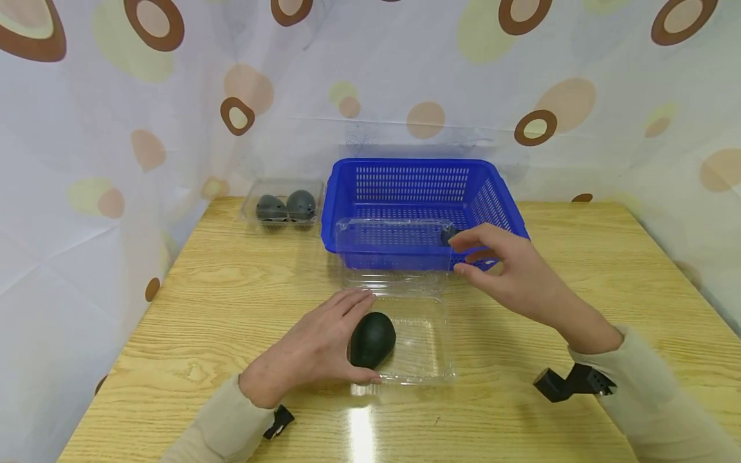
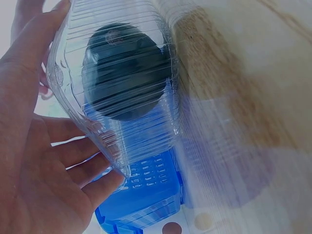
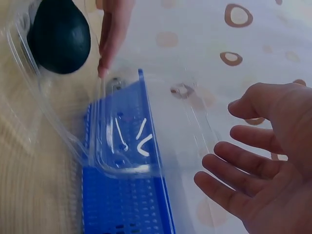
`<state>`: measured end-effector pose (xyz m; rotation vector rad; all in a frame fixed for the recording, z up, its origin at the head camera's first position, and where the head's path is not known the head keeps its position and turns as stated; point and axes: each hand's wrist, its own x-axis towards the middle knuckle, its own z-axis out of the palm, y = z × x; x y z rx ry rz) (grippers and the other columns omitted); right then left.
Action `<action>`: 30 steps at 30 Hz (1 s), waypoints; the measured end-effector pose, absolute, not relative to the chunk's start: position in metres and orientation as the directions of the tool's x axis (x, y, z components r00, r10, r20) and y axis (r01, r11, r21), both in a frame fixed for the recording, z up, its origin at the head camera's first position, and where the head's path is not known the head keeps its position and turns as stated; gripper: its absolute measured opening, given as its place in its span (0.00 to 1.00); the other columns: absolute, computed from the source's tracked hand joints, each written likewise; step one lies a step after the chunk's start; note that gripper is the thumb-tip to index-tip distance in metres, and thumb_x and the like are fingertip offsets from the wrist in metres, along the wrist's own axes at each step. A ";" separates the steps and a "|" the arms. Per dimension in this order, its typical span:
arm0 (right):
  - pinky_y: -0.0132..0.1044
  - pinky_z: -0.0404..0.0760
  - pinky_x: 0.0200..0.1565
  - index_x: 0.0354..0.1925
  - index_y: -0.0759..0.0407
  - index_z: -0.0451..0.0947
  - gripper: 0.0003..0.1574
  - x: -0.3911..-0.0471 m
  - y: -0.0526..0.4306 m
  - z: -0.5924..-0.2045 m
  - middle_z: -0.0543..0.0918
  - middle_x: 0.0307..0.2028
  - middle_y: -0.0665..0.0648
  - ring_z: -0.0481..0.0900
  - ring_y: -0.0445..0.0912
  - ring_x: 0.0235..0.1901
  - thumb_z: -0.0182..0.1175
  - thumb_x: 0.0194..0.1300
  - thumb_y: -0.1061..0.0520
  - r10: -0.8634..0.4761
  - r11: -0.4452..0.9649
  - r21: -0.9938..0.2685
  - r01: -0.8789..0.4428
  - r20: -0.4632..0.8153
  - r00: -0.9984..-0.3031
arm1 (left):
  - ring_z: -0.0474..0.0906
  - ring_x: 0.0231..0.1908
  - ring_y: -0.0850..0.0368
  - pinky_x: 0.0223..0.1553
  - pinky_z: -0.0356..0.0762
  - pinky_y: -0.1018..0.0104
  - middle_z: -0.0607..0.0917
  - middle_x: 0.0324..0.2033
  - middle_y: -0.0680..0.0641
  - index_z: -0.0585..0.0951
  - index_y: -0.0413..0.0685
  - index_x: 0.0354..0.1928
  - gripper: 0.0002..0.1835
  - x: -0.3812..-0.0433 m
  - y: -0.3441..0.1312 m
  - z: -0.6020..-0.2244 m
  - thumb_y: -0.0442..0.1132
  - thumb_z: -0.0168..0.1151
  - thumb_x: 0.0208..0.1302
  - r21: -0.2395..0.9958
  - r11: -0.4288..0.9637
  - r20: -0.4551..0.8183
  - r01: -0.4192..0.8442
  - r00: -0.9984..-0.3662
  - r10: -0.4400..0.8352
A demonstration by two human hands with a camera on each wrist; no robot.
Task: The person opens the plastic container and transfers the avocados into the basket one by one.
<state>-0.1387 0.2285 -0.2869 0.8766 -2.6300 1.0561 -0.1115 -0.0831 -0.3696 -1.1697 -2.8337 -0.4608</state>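
A clear plastic clamshell box (image 1: pixel 418 344) lies on the table with its lid (image 1: pixel 393 241) raised at the back. One dark green avocado (image 1: pixel 373 341) sits in the left half of its base, also visible through the ribbed wall in the left wrist view (image 2: pixel 124 73). My left hand (image 1: pixel 318 344) grips the left side of the base, thumb at the front and fingers at the back. By the lid's right edge, my right hand (image 1: pixel 512 273) hovers with its fingers apart and holds nothing. In the right wrist view a gap separates its fingertips (image 3: pixel 214 185) from the basket.
Behind the box stands a blue slotted basket (image 1: pixel 425 164), with a small dark thing (image 1: pixel 448 236) partly hidden near its front right. To its left is a closed clear box (image 1: pixel 249 209) holding two dark avocados (image 1: pixel 301 206). A patterned curtain (image 1: pixel 393 77) hangs behind the table.
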 end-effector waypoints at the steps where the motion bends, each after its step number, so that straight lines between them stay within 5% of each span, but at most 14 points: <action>1: 0.28 0.84 0.47 0.53 0.56 0.79 0.18 -0.137 0.227 -0.288 0.83 0.50 0.54 0.83 0.48 0.47 0.64 0.65 0.64 -0.469 0.564 -0.579 -0.588 0.362 -0.806 | 0.62 0.72 0.46 0.73 0.64 0.55 0.67 0.72 0.42 0.63 0.40 0.74 0.63 -0.111 -0.083 -0.370 0.76 0.68 0.43 0.257 0.672 0.148 0.695 -0.715 0.683; 11: 0.38 0.85 0.50 0.54 0.53 0.78 0.21 -0.130 0.207 -0.308 0.83 0.49 0.49 0.80 0.41 0.51 0.67 0.63 0.63 -0.582 0.472 -0.597 -0.649 0.342 -0.738 | 0.62 0.73 0.46 0.73 0.64 0.55 0.66 0.72 0.42 0.62 0.41 0.74 0.63 -0.111 -0.083 -0.370 0.76 0.68 0.44 0.273 0.672 0.140 0.688 -0.720 0.680; 21: 0.41 0.84 0.53 0.57 0.51 0.76 0.23 -0.123 0.192 -0.324 0.81 0.52 0.48 0.79 0.44 0.55 0.67 0.64 0.58 -0.623 0.472 -0.675 -0.567 0.199 -0.756 | 0.62 0.73 0.46 0.73 0.64 0.55 0.66 0.72 0.42 0.61 0.41 0.75 0.64 -0.112 -0.083 -0.370 0.76 0.68 0.44 0.266 0.671 0.142 0.693 -0.716 0.683; 30: 0.42 0.85 0.53 0.58 0.58 0.77 0.24 -0.120 0.175 -0.346 0.82 0.55 0.56 0.80 0.50 0.56 0.66 0.64 0.59 -0.679 0.432 -0.689 -0.582 0.177 -0.713 | 0.63 0.72 0.47 0.72 0.65 0.56 0.67 0.72 0.41 0.60 0.41 0.75 0.65 -0.112 -0.084 -0.372 0.77 0.68 0.42 0.258 0.658 0.176 0.707 -0.705 0.688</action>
